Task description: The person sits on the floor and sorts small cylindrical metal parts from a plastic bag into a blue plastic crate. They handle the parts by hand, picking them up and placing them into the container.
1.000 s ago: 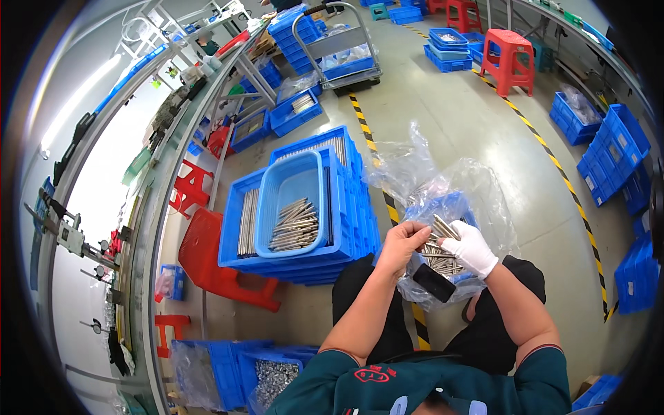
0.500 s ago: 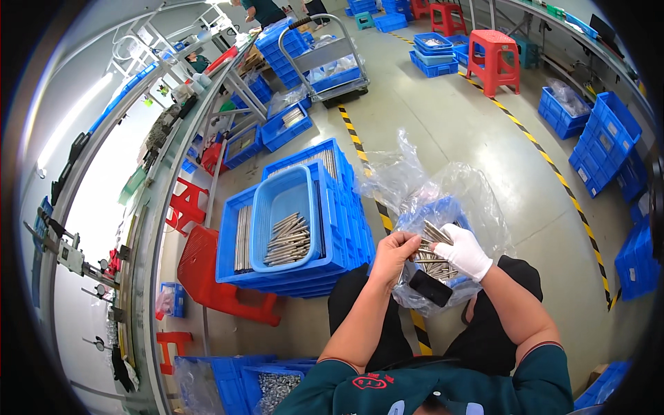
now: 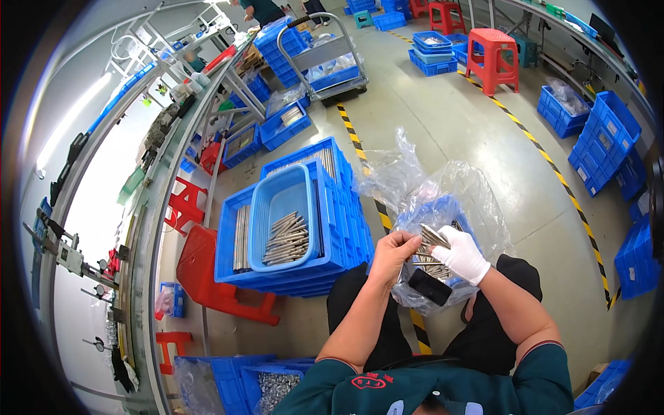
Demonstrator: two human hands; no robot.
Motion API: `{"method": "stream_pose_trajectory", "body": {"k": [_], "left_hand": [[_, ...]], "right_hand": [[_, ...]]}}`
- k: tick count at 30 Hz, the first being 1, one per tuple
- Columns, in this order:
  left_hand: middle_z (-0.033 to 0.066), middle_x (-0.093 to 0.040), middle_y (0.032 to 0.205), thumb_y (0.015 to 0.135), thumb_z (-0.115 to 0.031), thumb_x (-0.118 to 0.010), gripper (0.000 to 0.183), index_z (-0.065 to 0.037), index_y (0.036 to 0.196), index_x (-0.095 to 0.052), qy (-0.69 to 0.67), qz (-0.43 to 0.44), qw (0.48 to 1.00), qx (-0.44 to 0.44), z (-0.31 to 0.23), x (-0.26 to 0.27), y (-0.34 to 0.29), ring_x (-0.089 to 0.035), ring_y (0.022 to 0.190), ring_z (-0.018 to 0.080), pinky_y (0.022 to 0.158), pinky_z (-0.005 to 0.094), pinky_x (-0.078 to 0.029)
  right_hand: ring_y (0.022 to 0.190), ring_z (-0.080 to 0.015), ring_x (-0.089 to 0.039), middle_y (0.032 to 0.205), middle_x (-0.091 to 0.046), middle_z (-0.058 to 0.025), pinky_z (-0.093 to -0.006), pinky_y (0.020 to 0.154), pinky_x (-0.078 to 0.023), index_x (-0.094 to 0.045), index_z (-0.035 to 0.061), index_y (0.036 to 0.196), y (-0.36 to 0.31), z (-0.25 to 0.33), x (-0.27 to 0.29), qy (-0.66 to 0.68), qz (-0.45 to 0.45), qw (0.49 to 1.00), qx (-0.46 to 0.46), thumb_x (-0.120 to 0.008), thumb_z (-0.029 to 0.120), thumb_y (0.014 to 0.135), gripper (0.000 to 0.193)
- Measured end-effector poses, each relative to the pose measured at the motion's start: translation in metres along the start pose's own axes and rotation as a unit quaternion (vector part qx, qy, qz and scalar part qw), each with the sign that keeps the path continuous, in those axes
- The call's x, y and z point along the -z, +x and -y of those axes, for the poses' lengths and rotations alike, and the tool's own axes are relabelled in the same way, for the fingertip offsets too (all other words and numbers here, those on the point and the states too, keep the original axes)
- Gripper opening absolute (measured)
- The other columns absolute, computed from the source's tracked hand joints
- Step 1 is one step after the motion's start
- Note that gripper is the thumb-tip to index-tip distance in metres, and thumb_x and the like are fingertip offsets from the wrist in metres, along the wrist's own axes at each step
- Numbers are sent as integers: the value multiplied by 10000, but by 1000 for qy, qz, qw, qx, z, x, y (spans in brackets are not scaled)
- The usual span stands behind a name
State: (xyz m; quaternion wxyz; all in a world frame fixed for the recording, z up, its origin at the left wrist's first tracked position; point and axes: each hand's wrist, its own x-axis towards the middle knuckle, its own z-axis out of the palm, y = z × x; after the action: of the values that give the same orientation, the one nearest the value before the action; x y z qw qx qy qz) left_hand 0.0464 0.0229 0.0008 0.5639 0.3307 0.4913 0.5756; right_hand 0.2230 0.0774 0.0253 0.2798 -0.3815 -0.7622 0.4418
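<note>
My right hand, in a white glove with bare fingertips showing, is closed around several slim metal rods. My bare left hand meets it from the left, with thumb and fingers pinched at the end of a metal rod. Below both hands, more loose metal rods lie in a blue crate lined with a clear plastic bag. A black phone-like slab rests on the bag at the crate's near edge. To the left, a light blue tub holds a heap of similar rods.
The tub sits on stacked blue crates holding upright rows of rods. A red stool lies tipped beside them. Behind stand a hand trolley and another red stool. A long workbench runs along the left.
The rods in my right hand have tilted slightly and bunch closer together. Both hands stay almost in the same place.
</note>
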Motion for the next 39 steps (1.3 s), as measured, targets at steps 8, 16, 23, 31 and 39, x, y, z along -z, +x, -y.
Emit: {"method": "stream_pose_trajectory", "body": {"k": [8, 16, 23, 31, 39], "left_hand": [[-10, -594, 718, 851, -150, -656, 141, -94, 752, -572, -186, 6, 978, 98, 3, -9, -2, -492, 621, 74, 573, 219, -387], [-28, -575, 700, 838, -190, -680, 167, -37, 800, -624, 22, -43, 999, -20, 10, -13, -3, -466, 627, 41, 571, 198, -347], [3, -590, 721, 839, -187, -673, 187, -9, 866, -624, 25, -23, 999, -38, 1, -10, -4, -494, 633, 66, 601, 211, -387], [0, -576, 710, 852, -179, -654, 168, -17, 845, -611, 12, -16, 1000, -16, 1, -8, -3, -481, 628, 68, 597, 219, -381], [-2, -579, 720, 862, -180, -639, 174, -8, 870, -618, 40, -32, 998, -42, 5, -9, -3, -488, 646, 65, 610, 219, -387]], "right_hand": [[662, -330, -597, 709, -584, -199, -368, 606, -461, -546, 12, 864, 1, -2, 1, 24, 19, 1000, 4, -637, 201, 785, 224], [676, -339, -595, 717, -582, -191, -380, 619, -457, -552, 19, 905, 0, -4, -2, -14, 5, 1000, -1, -625, 208, 787, 234], [697, -270, -578, 758, -579, -171, -355, 642, -446, -549, 14, 903, 5, -14, -2, 23, 20, 999, 22, -623, 231, 802, 250], [658, -143, -471, 706, -537, -89, -307, 618, -414, -551, 9, 862, 7, -14, -6, 93, 30, 994, -55, -605, 256, 855, 253], [648, -137, -475, 694, -537, -71, -302, 609, -410, -572, 20, 862, 8, -22, -7, 119, 27, 992, -38, -619, 246, 838, 232]]}}
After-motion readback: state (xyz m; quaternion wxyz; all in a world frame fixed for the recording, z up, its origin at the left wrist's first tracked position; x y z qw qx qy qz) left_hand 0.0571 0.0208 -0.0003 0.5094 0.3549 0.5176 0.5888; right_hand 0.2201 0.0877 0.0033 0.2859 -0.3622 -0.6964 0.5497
